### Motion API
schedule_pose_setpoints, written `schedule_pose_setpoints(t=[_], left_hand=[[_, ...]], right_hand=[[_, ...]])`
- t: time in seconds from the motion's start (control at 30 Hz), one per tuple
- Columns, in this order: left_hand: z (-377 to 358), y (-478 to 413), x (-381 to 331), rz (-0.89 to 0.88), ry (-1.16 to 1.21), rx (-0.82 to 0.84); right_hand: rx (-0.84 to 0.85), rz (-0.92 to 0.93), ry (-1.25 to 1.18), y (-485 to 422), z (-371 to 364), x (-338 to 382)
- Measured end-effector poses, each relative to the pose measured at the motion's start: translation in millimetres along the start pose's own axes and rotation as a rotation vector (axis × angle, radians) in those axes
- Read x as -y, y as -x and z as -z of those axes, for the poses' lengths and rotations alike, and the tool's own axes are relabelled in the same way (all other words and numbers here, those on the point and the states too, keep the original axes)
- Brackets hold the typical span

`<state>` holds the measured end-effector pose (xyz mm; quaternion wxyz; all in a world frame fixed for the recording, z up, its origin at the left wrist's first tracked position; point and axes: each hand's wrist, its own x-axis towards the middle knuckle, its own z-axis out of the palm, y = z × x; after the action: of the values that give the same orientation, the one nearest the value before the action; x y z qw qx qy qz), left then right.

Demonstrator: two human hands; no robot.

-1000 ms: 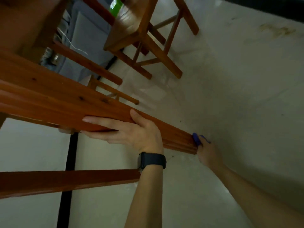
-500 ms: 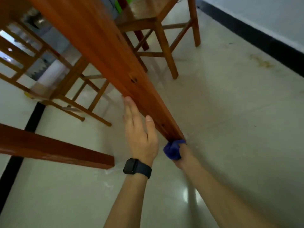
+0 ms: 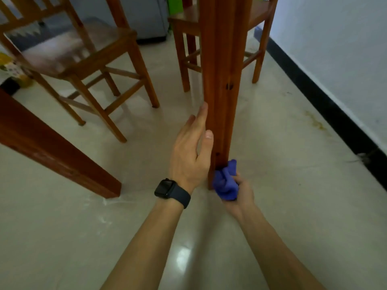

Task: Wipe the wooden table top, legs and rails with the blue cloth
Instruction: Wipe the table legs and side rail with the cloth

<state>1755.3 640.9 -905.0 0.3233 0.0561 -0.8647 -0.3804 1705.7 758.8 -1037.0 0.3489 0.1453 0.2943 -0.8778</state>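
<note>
Head view, looking down at floor level: a reddish-brown square wooden table leg runs straight up the middle of the picture, a dark knot showing on its face. Right hand is down at the very foot of that leg, fingers curled tight around a bunched blue cloth. The cloth is pressed against the leg's lower right corner, just above the pale glossy tiled floor. Left hand sits higher on the other side, fingers straight and close together, lying flat along the leg's left face, thumb tip touching the wood. It grips nothing. A black smartwatch rides on that wrist. Both forearms reach in from the bottom edge.

Off to the left, a second reddish-brown table leg slants down to the floor, well apart from the hands. Behind it stands a brown wooden chair with crossed rungs, its seat blurred. Another wooden chair stands behind the wiped leg, partly hidden by it. On the right, a black skirting strip runs along the foot of a white wall.
</note>
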Motion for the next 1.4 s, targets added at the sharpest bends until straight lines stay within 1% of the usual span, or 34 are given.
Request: schedule_pose_setpoints(t=[0.03, 0.1, 0.2, 0.23, 0.27, 0.33, 0.37, 0.4, 0.43, 0.47, 0.5, 0.53, 0.57, 0.6, 0.67, 0.7, 0.73, 0.77, 0.8, 0.83, 0.9, 0.93, 0.97, 1.03, 1.1, 1.13, 1.17, 1.2, 1.23, 1.27, 1.3, 1.33, 1.37, 1.4], left_hand=[[-2, 3, 5, 0.001, 0.003, 0.014], [-3, 10, 11, 0.044, -0.006, 0.071], [-2, 16, 13, 0.115, 0.072, 0.136], [1, 16, 12, 0.138, 0.120, 0.132], [5, 14, 10, 0.162, 0.147, 0.123], [13, 8, 5, 0.247, 0.235, 0.113], [17, 5, 2, 0.315, 0.323, 0.116], [22, 3, -4, 0.383, 0.422, 0.119], [26, 0, -9, 0.443, 0.512, 0.122], [29, -1, -14, 0.497, 0.583, 0.128], [32, -3, -18, 0.546, 0.633, 0.137], [34, -5, -21, 0.588, 0.675, 0.146], [37, -6, -26, 0.623, 0.708, 0.149], [40, -7, -28, 0.646, 0.728, 0.153], [44, -4, -32, 0.675, 0.722, 0.180], [44, 1, -31, 0.697, 0.668, 0.234], [45, 8, -26, 0.740, 0.582, 0.328], [44, 17, -22, 0.818, 0.488, 0.426], [43, 27, -16, 0.892, 0.402, 0.518], [42, 38, -7, 0.939, 0.339, 0.594], [44, 55, 9, 1.021, 0.307, 0.664], [46, 59, 13, 1.043, 0.347, 0.645], [49, 60, 14, 1.045, 0.430, 0.595], [56, 58, 12, 1.000, 0.633, 0.438], [59, 48, 15, 0.924, 0.724, 0.276], [61, 42, 19, 0.896, 0.745, 0.203], [62, 37, 21, 0.884, 0.775, 0.143], [64, 31, 22, 0.882, 0.812, 0.099], [66, 24, 21, 0.870, 0.847, 0.065], [69, 15, 16, 0.842, 0.860, 0.026], [71, 4, 10, 0.796, 0.853, -0.023], [74, -8, 2, 0.734, 0.831, -0.085], [76, -22, -8, 0.661, 0.808, -0.154], [78, -37, -20, 0.581, 0.794, -0.218]], right_hand=[[-0.002, -0.006, 0.015, 4, 4, 3], [-0.078, 0.012, 0.021, 14, 7, 0], [-0.196, 0.053, 0.161, 2, 6, -12], [-0.200, 0.068, 0.215, 0, -4, -10], [-0.143, 0.111, 0.243, 1, -18, -4], [-0.082, 0.273, 0.358, 20, -54, 10], [-0.141, 0.424, 0.460, 34, -68, 17], [-0.262, 0.637, 0.640, 49, -84, 27], [-0.330, 0.894, 0.836, 60, -98, 35], [-0.295, 1.184, 1.044, 72, -115, 44], [-0.219, 1.421, 1.239, 76, -127, 50], [-0.144, 1.586, 1.409, 75, -134, 57], [-0.103, 1.659, 1.592, 65, -131, 62], [-0.087, 1.643, 1.796, 59, -125, 64], [-0.053, 1.438, 2.210, 47, -92, 55], [-0.014, 1.244, 2.385, 43, -72, 45], [0.031, 0.976, 2.467, 42, -57, 34], [0.058, 0.704, 2.436, 41, -43, 24], [0.060, 0.499, 2.320, 41, -35, 15], [0.040, 0.400, 2.152, 43, -32, 9], [0.010, 0.417, 1.790, 49, -37, -1], [0.017, 0.428, 1.606, 53, -43, -5], [0.040, 0.390, 1.436, 58, -53, -8], [0.114, 0.281, 1.237, 67, -75, -9], [0.154, 0.164, 1.187, 78, -102, 2], [0.183, 0.142, 1.242, 85, -114, 11], [0.203, 0.186, 1.370, 93, -127, 21], [0.198, 0.320, 1.543, 101, -138, 32], [0.162, 0.543, 1.703, 107, -148, 44], [0.095, 0.815, 1.786, 113, -158, 56], [-0.003, 1.051, 1.759, 120, -170, 69], [-0.099, 1.201, 1.646, 125, -183, 82], [-0.155, 1.250, 1.509, 126, -197, 96], [-0.158, 1.228, 1.425, 125, -210, 110]])
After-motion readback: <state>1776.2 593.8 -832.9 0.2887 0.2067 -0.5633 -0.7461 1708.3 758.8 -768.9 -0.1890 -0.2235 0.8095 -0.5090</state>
